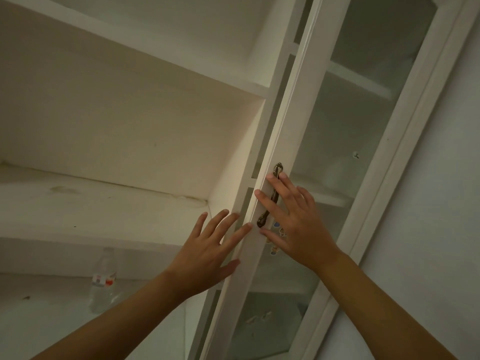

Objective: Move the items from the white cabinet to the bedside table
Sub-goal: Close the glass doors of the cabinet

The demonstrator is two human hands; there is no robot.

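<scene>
While the bottle [102, 280] stands upright on a lower cabinet [130, 120] shelf, down and to the left of both hands and well apart from them, neither hand holds it. It is clear plastic with a white and red label. The left hand [207, 252] presses straight fingers on the door [283, 141] edge; the right hand [293, 222] lies flat, fingers spread, over the dark handle [270, 196].
</scene>
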